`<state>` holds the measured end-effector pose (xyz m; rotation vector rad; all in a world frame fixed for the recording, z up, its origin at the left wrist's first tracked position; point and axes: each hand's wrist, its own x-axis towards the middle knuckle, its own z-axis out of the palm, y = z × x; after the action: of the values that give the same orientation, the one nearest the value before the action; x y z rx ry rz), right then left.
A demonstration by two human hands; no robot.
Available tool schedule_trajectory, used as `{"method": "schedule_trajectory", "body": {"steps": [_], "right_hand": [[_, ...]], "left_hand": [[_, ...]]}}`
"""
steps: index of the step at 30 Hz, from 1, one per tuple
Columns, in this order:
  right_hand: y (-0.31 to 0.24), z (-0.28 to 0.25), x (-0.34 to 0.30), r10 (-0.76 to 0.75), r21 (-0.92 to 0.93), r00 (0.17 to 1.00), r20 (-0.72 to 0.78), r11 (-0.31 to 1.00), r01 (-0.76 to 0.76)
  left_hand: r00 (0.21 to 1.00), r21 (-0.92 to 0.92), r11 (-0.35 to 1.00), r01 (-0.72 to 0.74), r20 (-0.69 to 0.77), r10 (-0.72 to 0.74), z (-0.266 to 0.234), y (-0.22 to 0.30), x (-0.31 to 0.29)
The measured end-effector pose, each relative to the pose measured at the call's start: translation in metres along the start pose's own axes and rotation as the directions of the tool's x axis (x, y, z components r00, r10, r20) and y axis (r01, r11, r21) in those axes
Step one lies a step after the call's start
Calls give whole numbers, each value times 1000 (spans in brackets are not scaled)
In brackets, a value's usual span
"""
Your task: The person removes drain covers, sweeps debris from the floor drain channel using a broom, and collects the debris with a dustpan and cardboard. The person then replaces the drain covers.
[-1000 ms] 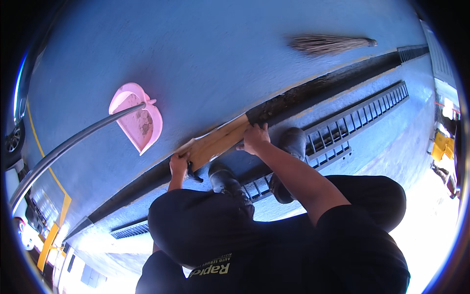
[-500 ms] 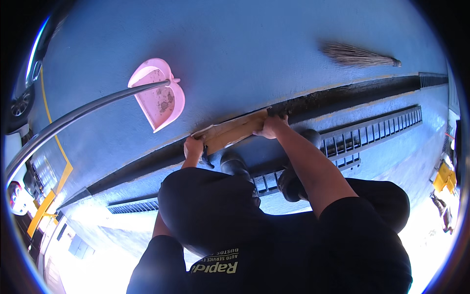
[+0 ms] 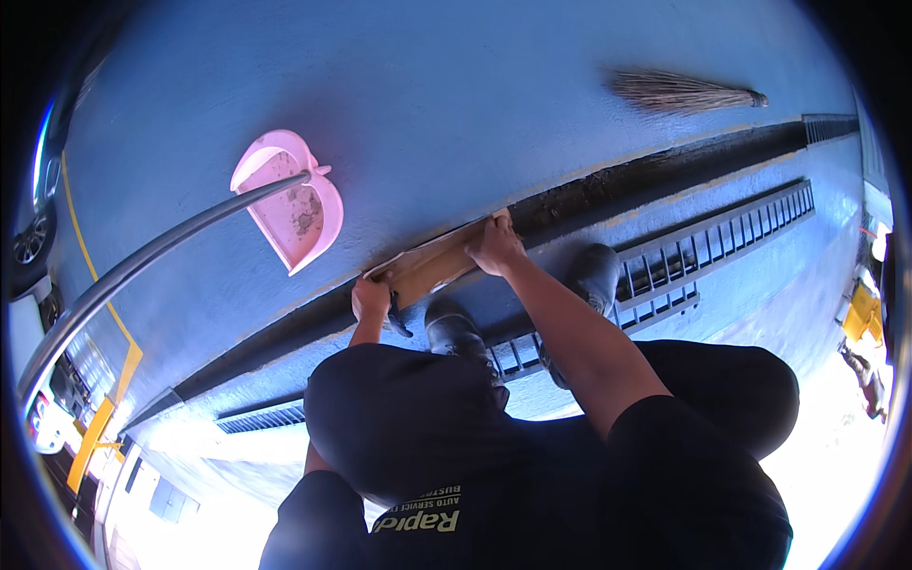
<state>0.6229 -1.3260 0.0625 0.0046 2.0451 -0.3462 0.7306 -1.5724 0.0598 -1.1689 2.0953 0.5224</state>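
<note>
A strip of brown cardboard (image 3: 439,270) lies tilted in the open floor drain channel (image 3: 655,175), in front of my boots. Closed around the cardboard's left end is my left hand (image 3: 370,300). A dark, curved object (image 3: 399,321) sticks out below that hand; its kind is unclear, and so is whether the hand holds it. At the other end my right hand (image 3: 495,249) grips the cardboard, its fingers bent over the far edge. The palms and some fingertips are hidden.
A pink dustpan (image 3: 321,233) with dirt in it and a long metal handle (image 3: 142,256) stands at left. A stick broom (image 3: 689,92) lies far right. Lifted drain grates (image 3: 722,242) rest beside my boots (image 3: 595,274). A yellow line (image 3: 78,223) runs along the left.
My right hand has shifted left along the cardboard, with its fingers now over the end. My left hand keeps its grip. The whole view has tilted slightly.
</note>
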Motion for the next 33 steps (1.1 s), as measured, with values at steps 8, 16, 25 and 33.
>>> {"method": "schedule_trajectory", "body": {"steps": [8,16,25,33], "right_hand": [[-5,-2,13,80,-74,981,179,995,-68],[-10,-3,9,99,35,987,126,994,-104],[2,-7,12,21,119,979,200,992,-46],[-8,-10,12,164,-36,977,138,986,-160]], "left_hand": [[1000,5,1000,3,-1,-2,4,-2,5],[996,-22,996,-87,-40,86,12,-12,16],[998,74,996,-40,40,37,11,-17,21],[990,35,990,-134,41,133,7,-18,19]]}}
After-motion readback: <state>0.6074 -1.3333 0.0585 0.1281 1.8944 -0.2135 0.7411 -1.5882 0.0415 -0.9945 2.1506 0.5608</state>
